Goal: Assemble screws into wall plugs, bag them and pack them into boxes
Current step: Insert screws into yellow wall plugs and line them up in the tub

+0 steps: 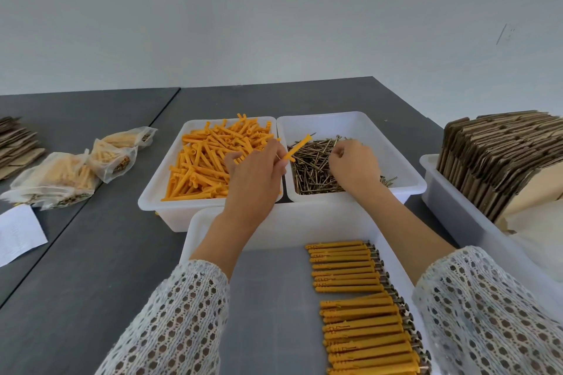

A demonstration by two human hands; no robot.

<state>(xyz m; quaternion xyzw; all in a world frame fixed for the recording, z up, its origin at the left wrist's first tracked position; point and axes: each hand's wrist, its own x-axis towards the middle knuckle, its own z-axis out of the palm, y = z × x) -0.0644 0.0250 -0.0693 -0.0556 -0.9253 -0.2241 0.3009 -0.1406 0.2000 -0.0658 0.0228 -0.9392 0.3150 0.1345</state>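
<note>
Your left hand (257, 166) pinches a plug (297, 148) between fingers and thumb, holding it tilted above the gap between the two far bins, with a screw tip showing at its upper end. Your right hand (355, 166) is curled down into the screw bin (405, 161), fingertips pinching at one screw (336, 141) from the screws (310, 170) heaped there; the grip itself is too small to see clearly.

The plug bin (152, 195) sits just left of the screw bin, their walls touching, and it is heaped with loose plugs (207, 161). Nearest you, a third bin (195, 231) holds two neat rows of finished plugs (362, 307) lying side by side against its right half, screw heads pointing right.

On the grey surface (106, 253) to your left lie three filled bags (76, 170) in a loose cluster, with a white paper (18, 231) just in front of them and a stack of flat cardboard (15, 146) beyond, at the picture's edge. To your right, another white bin (451, 207) holds folded boxes (499, 158) standing on edge, packed close together.

Your patterned white sleeves (182, 323) reach to mid-forearm on both arms.
</note>
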